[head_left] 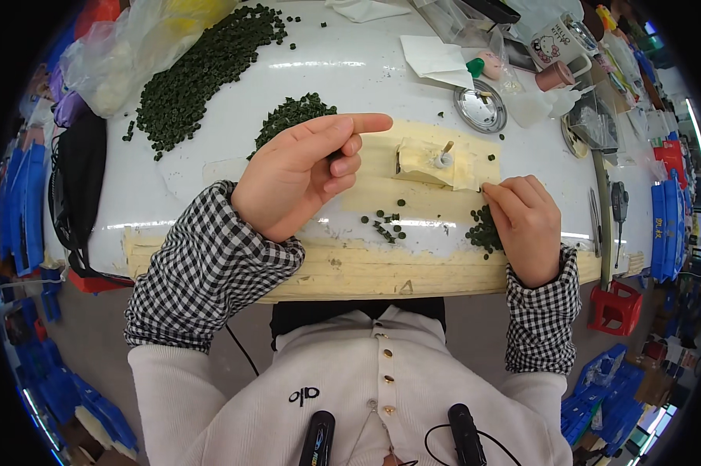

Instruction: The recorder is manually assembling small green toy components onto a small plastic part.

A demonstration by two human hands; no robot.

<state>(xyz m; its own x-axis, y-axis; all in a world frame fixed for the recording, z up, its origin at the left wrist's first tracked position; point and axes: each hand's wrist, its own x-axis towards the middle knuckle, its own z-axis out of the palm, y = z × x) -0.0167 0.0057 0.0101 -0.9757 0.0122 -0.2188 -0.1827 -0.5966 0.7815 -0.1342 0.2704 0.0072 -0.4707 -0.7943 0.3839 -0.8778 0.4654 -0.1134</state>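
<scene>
My left hand (300,167) is raised over the table's near left part, index finger stretched out to the right and the other fingers curled. Something dark shows inside that curl, too hidden to name. My right hand (525,221) rests beside a small heap of dark green pieces (482,231), thumb and index pinched at a tiny dark green piece. Between the hands stands a block wrapped in cream tape (428,165), with a thin peg (448,147) rising from a pale round collar. Several loose green pieces (385,231) lie on the table in front of it.
A large pile of green pieces (203,85) and a smaller pile (296,113) lie beyond my left hand. A round metal lid (480,109), white paper (436,60), a mug (556,43) and plastic bags stand at the back. Tweezers (595,221) lie at the right. A wooden strip (350,272) lines the near edge.
</scene>
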